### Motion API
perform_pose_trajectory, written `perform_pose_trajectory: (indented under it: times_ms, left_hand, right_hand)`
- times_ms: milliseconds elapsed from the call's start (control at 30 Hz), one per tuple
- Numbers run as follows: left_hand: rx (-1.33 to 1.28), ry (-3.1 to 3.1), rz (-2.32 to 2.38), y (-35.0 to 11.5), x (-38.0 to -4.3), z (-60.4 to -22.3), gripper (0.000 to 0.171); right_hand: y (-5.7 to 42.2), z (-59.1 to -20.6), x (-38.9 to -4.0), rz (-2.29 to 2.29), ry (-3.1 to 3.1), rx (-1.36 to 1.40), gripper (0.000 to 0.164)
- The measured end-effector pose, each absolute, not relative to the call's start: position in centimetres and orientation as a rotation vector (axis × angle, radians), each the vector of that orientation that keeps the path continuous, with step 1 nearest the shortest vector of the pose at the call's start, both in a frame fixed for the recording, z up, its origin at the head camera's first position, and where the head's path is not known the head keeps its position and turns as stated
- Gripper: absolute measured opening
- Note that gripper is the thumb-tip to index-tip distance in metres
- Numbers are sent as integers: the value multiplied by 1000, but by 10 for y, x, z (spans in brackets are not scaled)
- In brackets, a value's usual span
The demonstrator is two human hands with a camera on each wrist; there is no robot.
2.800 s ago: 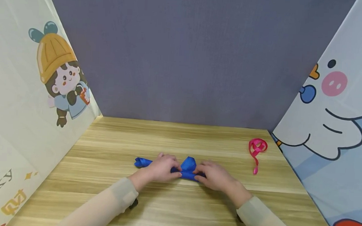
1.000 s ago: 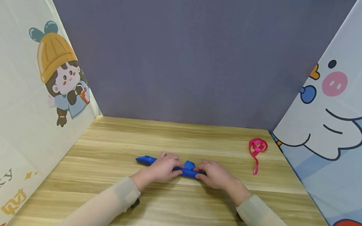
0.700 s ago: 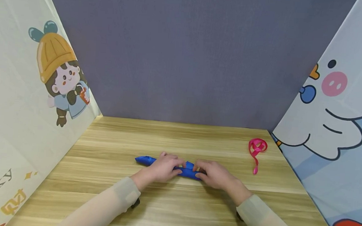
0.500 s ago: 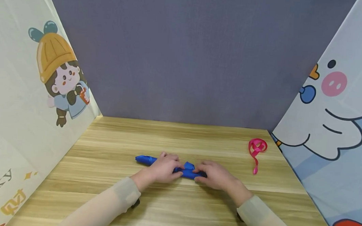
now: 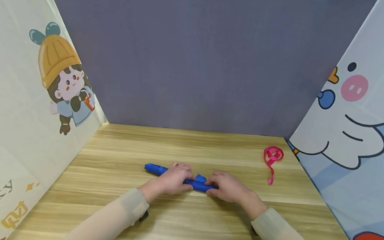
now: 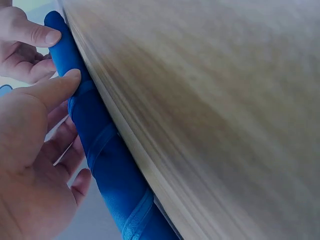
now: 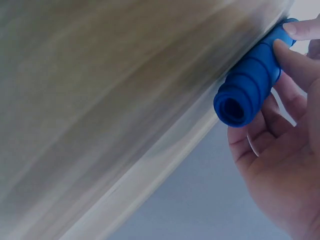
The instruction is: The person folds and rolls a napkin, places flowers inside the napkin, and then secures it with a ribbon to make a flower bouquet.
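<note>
A blue cloth (image 5: 200, 186), rolled into a long thin tube, lies across the middle of the table. A small pointed flap (image 5: 201, 178) of it sticks out on the far side, between the two hands. My left hand (image 5: 174, 178) grips the roll left of the flap, thumb on the near side and fingers over the far side. Right of the flap, my right hand (image 5: 227, 186) holds the roll the same way, near its end. The layered, hollow end of the cloth roll (image 7: 232, 111) shows in the right wrist view. Diagonal wrap edges run along the cloth (image 6: 117, 172) in the left wrist view.
A loosely coiled pink ribbon (image 5: 273, 154) lies at the back right of the wooden table (image 5: 186, 221). A grey panel (image 5: 201, 62) stands behind the table. Cartoon-printed sheets (image 5: 11, 88) flank it on both sides.
The flap behind the roll has become smaller as the cloth has been rolled up. The roll's left end has gone from loose, then pointed, to blunt. Both hands stay at nearly the same place.
</note>
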State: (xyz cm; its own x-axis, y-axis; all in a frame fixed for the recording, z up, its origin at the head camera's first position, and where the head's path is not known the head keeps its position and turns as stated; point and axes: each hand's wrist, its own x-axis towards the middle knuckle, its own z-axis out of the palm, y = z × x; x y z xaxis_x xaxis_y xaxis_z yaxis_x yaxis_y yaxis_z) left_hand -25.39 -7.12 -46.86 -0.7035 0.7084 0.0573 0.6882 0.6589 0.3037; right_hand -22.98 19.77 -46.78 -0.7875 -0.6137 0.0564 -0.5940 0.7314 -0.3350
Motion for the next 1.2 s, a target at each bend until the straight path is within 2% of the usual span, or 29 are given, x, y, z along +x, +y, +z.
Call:
perform_pose_trajectory:
  times_ms: [367,533,767,1000,1200]
  left_hand:
    - [1263,2837,511,-73,-256,-470,12]
    - [1251,2860,499,-70,-255,-467,16]
    - [1218,2884,454,-67,-257,-471,17]
    - [1219,2879,430,-65,-258,-473,17]
    - [1200,2873,416,-65,-257,-471,21]
  right_hand:
    - [200,-468,-230,-538,2857,-982,18]
    - [203,-470,-230,-619,2826,-957,22]
    - [204,-469,-229,-566,2888,-1095,10]
    - [200,-468,-226,-433,2944,-1194,19]
    - [200,-470,-225,-404,2976,-1176,25]
